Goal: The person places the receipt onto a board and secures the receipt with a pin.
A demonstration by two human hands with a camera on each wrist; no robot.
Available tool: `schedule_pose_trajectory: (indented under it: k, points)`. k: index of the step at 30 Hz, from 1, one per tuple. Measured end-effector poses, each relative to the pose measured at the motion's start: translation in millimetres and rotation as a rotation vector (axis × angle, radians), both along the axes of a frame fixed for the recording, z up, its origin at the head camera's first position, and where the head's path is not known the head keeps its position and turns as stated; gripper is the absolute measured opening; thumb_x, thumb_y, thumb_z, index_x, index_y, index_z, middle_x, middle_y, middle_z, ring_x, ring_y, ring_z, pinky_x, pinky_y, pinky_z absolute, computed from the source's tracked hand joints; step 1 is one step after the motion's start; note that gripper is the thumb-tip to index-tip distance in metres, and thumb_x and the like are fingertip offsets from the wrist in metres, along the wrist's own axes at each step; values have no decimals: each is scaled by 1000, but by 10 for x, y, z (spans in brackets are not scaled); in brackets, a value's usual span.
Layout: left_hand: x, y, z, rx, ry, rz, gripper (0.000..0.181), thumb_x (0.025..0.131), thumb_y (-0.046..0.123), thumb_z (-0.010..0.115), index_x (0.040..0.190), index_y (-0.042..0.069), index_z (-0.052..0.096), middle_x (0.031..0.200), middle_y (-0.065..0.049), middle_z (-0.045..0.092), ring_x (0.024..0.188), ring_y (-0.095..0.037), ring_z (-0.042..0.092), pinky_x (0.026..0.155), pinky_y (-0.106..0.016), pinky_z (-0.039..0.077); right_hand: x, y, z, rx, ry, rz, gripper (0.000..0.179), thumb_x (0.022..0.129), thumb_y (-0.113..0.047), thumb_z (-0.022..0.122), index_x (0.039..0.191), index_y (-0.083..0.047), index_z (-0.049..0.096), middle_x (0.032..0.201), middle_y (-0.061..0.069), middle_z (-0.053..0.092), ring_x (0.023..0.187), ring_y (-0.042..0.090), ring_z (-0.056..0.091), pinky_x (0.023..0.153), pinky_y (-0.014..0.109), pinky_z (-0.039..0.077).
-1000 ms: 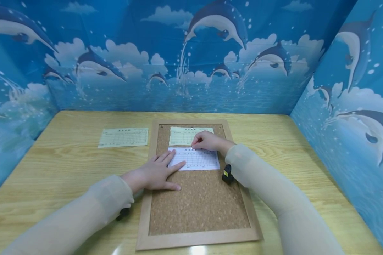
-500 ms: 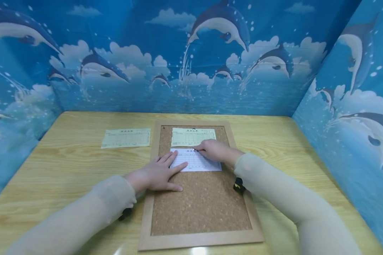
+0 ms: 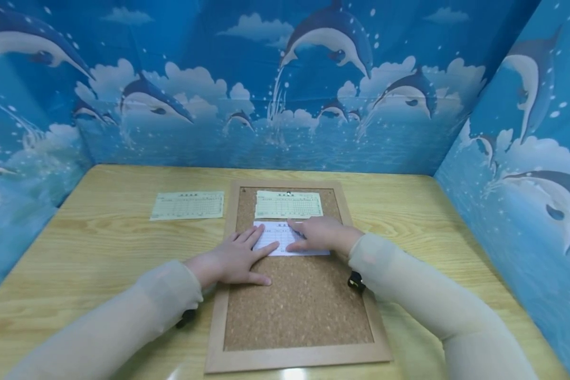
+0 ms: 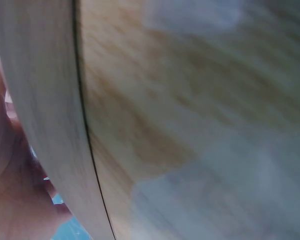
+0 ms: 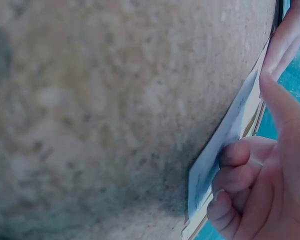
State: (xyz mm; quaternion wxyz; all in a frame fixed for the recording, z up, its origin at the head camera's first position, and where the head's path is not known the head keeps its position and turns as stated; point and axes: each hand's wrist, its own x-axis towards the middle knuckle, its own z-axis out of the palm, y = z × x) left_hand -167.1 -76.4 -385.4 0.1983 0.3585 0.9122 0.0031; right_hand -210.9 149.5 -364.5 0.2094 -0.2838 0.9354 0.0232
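A white printed slip (image 3: 277, 248) lies flat on the cork board (image 3: 296, 306). My left hand (image 3: 235, 258) rests with spread fingers on the slip's left part and on the cork. At the slip's top edge my right hand (image 3: 320, 232) presses with its index fingertip, which hides the pushpin there. Its thumb lies apart from that finger, on the slip. In the right wrist view, the other fingers (image 5: 230, 182) are curled in beside the slip (image 5: 230, 135). Above it, a pale green slip (image 3: 271, 206) carries a small pushpin (image 3: 288, 193) at its top edge.
Another pale green slip (image 3: 187, 206) lies on the wooden table (image 3: 123, 248), left of the board. A wooden frame (image 3: 299, 359) borders the cork. Walls with a dolphin print (image 3: 204, 137) enclose the table's back and sides.
My right hand has gone from pinching the pushpin at the white slip's top edge to pressing there with the index finger, thumb moved down and away. My left hand stays on the slip.
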Motion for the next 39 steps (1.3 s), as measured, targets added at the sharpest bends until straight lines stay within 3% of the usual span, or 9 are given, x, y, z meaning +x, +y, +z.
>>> schedule_pose_trajectory:
  k: [13,23,28,34,39]
  points:
    - [-18,-62,14,60,-28,27,85,80,74,42,149,32,18,154,-17,-3,140,-34,0,108,-56,11,-37,-73,-26,12,2,16,79,87,-65,41,148,-17,27,131,12,54,111,27,56,92,41,44]
    - [-30,-67,30,77,-33,13,85,82,74,40,150,33,11,155,-15,-4,140,-33,-4,108,-55,10,-30,-57,19,-10,-12,-37,78,87,-65,43,147,-16,30,136,12,49,117,27,52,96,42,41]
    - [-18,-95,30,95,-23,6,84,82,74,39,150,33,10,155,-12,-5,140,-31,-5,109,-53,10,-22,-65,38,4,-1,-22,78,86,-62,49,146,-15,32,129,12,55,112,26,56,93,41,43]
    - [-23,-187,-4,141,-3,-13,79,86,68,41,150,25,22,155,-16,0,140,-33,-1,108,-55,9,-13,-65,48,12,3,-27,79,85,-62,52,146,-16,33,122,10,60,106,23,59,91,39,45]
    - [-25,-310,-37,147,29,10,79,87,68,39,150,23,22,154,-17,0,140,-33,2,108,-56,11,-4,-81,35,32,43,-24,79,83,-63,53,144,-16,38,113,8,64,97,20,62,83,37,49]
